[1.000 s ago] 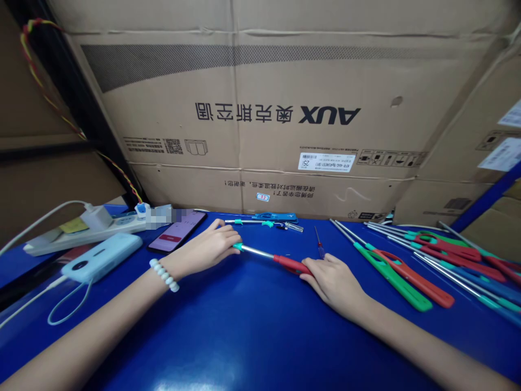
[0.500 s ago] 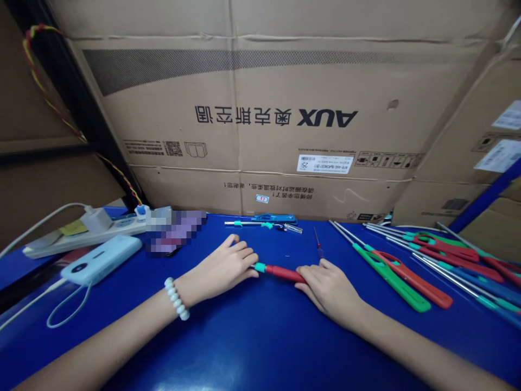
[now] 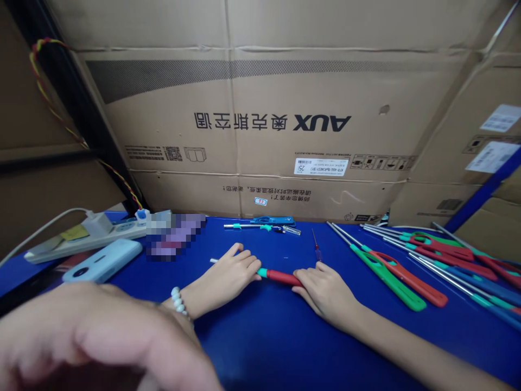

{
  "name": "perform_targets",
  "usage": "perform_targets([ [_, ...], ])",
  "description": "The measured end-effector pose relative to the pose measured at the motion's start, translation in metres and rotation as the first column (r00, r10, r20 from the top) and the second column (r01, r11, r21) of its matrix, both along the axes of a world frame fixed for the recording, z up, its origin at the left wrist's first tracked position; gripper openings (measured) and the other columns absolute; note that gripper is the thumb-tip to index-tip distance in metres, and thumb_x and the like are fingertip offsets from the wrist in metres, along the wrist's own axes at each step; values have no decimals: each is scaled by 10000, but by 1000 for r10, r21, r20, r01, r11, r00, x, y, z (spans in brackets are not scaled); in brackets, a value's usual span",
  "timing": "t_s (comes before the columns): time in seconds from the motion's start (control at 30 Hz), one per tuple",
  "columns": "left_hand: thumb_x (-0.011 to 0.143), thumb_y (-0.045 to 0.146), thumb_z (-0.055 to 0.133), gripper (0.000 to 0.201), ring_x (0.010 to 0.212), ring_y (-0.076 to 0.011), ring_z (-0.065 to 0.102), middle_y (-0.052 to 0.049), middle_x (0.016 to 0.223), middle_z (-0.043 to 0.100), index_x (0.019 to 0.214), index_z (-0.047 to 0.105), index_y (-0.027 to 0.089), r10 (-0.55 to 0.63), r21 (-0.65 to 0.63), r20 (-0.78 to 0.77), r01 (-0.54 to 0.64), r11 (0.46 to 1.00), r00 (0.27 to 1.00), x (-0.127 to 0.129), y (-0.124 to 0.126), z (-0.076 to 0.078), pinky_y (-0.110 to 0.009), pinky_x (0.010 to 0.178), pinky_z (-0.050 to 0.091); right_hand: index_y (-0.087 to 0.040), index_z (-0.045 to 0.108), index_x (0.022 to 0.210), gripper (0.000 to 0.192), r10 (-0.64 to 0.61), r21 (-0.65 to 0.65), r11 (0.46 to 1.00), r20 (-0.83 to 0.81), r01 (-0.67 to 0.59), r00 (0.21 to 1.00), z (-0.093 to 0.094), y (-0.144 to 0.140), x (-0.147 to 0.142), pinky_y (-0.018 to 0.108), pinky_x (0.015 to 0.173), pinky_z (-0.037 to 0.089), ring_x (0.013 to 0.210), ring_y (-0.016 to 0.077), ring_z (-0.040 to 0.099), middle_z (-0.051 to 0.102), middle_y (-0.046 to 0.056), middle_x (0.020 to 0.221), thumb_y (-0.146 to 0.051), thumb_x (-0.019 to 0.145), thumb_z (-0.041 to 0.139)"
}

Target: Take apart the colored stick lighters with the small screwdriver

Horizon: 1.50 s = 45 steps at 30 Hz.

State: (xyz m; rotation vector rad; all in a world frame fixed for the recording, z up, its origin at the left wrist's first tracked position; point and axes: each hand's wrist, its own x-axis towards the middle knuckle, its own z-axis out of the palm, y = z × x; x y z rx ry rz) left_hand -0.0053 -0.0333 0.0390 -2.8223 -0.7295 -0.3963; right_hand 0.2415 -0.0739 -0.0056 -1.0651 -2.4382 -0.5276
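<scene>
- Lying flat on the blue worktop, the red-handled lighter ran left to right between the two hands, its long axis nearly level and tilted slightly down toward the right.
- The left hand covered the thin metal tube, fingers curled loosely over it just left of the teal collar; a short bare tip of the tube stuck out beyond the knuckles. Whether the fingers truly pinched the tube could not be told.
- The right hand rested on the red handle's far end, fingers bent down onto it, touching rather than lifting.
- Both hands were about equally near; the left held the narrow end, the right the thick end.
- The handle looked like smooth moulded plastic, the tube like polished steel, the worktop glossy and reflective.
- A white bead bracelet sat on the left wrist.
- A large blurred shape filled the lower left, too close to identify.
- To the right lay more lighters in red, green and blue, side by side, well apart from the hands.
- Behind stood a cardboard box; at left a power strip and a pale blue power bank.
</scene>
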Motion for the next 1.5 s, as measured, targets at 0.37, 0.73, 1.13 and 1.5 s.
perform_targets([
  [0.37,1003,254,266,336,714,-217,522,-47,767,584,818,542,206,15,-41,43,-13,999,999,0,2,-6,-440,820,374,-159,534,856,299,-26,-52,998,11,26,1000,2,-1,-2,294,637,302,576,168,564,623,32,670,-289,997,305],
  [0.73,978,195,321,260,739,-227,525,-49,790,585,823,528,205,6,-14,21,-5,1000,1000,2,1,-7,-440,843,382,-165,518,868,230,-18,-23,1000,-1,18,1000,1,-2,-3,285,632,294,562,162,555,620,25,662,-274,983,351],
  [1.13,950,175,388,201,743,-231,540,-35,775,570,818,531,223,10,2,50,-10,1000,999,3,0,-8,-444,859,389,-162,522,862,249,-24,-19,1000,-1,23,1000,1,-3,-3,285,628,296,567,162,556,619,28,660,-284,986,343],
  [1.5,928,154,427,168,736,-242,546,-50,773,569,812,530,218,30,67,20,-32,997,999,7,-1,-10,-450,848,399,-168,506,873,188,-40,-50,998,-2,40,999,4,-7,-5,286,618,299,565,168,573,634,28,667,-259,973,374],
])
